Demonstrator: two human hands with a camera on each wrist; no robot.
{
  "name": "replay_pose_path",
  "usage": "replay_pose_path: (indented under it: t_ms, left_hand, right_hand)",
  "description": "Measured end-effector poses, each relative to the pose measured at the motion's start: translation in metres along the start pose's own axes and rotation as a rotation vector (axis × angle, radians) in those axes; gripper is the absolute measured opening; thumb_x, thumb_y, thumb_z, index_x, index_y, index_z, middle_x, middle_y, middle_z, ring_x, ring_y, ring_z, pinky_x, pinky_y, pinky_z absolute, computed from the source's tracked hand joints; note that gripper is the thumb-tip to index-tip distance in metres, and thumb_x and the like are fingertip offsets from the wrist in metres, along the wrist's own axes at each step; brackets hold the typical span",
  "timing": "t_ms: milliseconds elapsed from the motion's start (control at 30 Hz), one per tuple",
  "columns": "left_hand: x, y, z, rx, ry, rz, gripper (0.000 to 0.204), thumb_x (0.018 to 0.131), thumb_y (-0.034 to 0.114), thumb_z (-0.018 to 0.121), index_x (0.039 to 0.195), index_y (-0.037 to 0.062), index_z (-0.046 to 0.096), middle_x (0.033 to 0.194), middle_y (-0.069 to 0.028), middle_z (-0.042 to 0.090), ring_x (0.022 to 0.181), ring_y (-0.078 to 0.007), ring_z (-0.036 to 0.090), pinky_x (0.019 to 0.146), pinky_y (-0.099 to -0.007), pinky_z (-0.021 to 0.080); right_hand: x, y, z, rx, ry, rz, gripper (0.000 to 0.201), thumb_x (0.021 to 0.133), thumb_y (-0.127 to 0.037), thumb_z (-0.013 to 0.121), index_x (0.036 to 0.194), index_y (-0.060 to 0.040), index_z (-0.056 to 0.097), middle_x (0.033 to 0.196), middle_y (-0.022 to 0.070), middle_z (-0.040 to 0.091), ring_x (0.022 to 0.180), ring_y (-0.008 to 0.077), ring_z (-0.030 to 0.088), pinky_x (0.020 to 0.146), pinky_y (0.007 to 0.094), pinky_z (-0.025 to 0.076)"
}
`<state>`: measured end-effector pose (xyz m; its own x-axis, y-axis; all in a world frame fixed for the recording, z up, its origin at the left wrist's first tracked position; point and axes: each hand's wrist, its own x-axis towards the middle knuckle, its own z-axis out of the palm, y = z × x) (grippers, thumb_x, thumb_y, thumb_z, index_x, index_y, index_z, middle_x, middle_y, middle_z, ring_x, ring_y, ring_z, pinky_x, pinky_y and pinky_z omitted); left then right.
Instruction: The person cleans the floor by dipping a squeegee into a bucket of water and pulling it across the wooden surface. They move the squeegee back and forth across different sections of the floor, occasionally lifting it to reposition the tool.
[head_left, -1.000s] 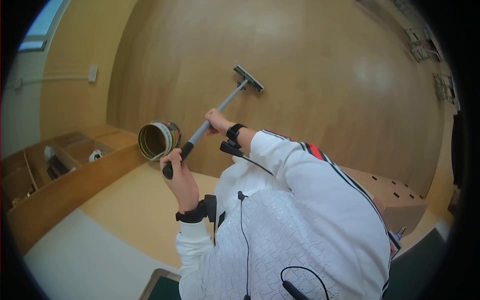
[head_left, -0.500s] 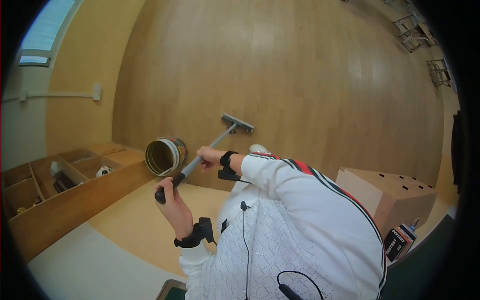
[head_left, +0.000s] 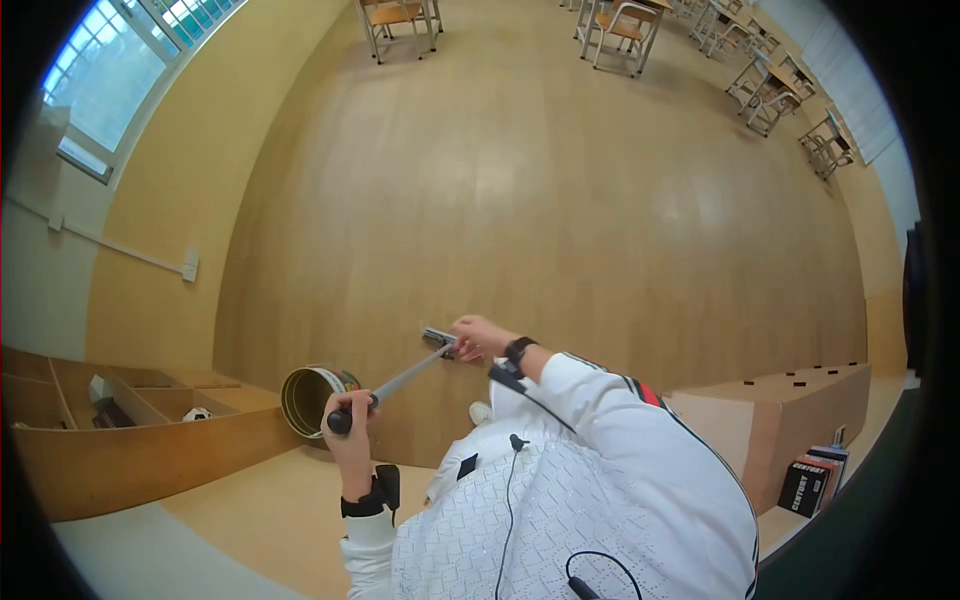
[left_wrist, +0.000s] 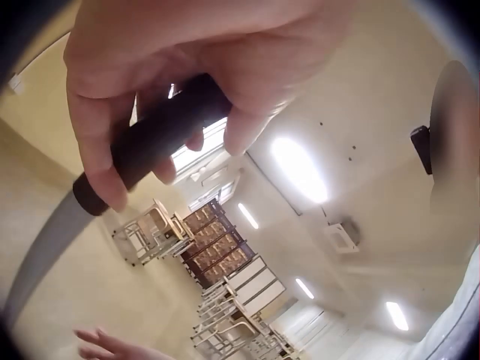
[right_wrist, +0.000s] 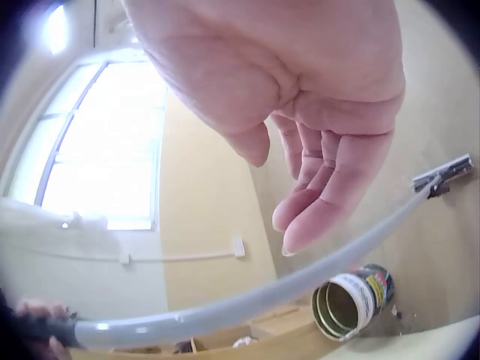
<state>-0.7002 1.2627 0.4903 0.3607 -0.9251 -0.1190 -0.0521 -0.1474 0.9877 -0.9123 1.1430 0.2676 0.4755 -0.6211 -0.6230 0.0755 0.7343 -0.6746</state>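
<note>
My left hand (head_left: 348, 440) grips the black handle end (left_wrist: 161, 139) of a mop, its fingers wrapped round it in the left wrist view. From there the grey pole (head_left: 405, 377) runs forward to a flat, narrow mop head (right_wrist: 444, 174) on the wooden floor. Off the pole, my right hand (head_left: 482, 338) hovers near the mop head in the head view, fingers loosely bent and holding nothing. The right wrist view shows a gap between those fingertips and the pole. Beside the pole stands a round bucket (right_wrist: 361, 294) with a white band, just past my left hand.
A low wooden shelf unit (head_left: 150, 465) with compartments lies along the left. At right stand a large cardboard box (head_left: 800, 425) and a smaller black box (head_left: 803, 488). Desks and chairs (head_left: 620, 25) stand far ahead. Small bits of litter (right_wrist: 399, 310) lie beside the bucket.
The mop head has come in closer to the body. My right hand has let go of the pole, while the left keeps its grip. The head view has tilted up, showing more desks.
</note>
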Motion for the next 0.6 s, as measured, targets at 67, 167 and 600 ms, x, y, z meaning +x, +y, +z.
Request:
replay_pose_path:
  t_ms: [67, 167, 600]
  left_hand:
    - [0.016, -0.001, 0.000, 0.018, -0.018, -0.020, 0.018, 0.084, 0.012, 0.058, 0.071, 0.0012, 0.051, 0.075, -0.0070, 0.059, 0.063, -0.0099, 0.054, 0.054, -0.0189, 0.044]
    - [0.035, 0.006, 0.009, 0.021, 0.138, 0.006, 0.021, 0.084, 0.013, 0.058, 0.067, 0.0037, 0.049, 0.068, -0.0049, 0.057, 0.061, -0.0093, 0.054, 0.050, -0.0176, 0.040]
    - [0.110, -0.007, -0.010, -0.092, 0.464, 0.059, 0.027, 0.087, 0.016, 0.052, 0.064, 0.0105, 0.038, 0.054, 0.0013, 0.039, 0.053, -0.0094, 0.046, 0.050, -0.0214, 0.033]
  right_hand:
    - [-0.014, -0.004, -0.053, -0.086, 0.204, 0.010, 0.027, 0.087, -0.032, 0.048, 0.098, -0.0072, 0.051, 0.073, 0.0055, 0.056, 0.057, 0.0145, 0.056, 0.054, 0.0277, 0.052]
    - [-0.021, 0.040, -0.168, -0.392, 0.449, -0.071, 0.021, 0.086, -0.024, 0.046, 0.087, -0.0033, 0.051, 0.060, 0.0060, 0.054, 0.048, 0.0146, 0.054, 0.041, 0.0280, 0.044]
    - [-0.143, 0.151, -0.452, -1.105, 0.540, 0.395, 0.024, 0.077, -0.012, 0.047, 0.067, 0.0037, 0.063, 0.059, 0.0193, 0.060, 0.052, 0.0301, 0.061, 0.046, 0.0403, 0.047]
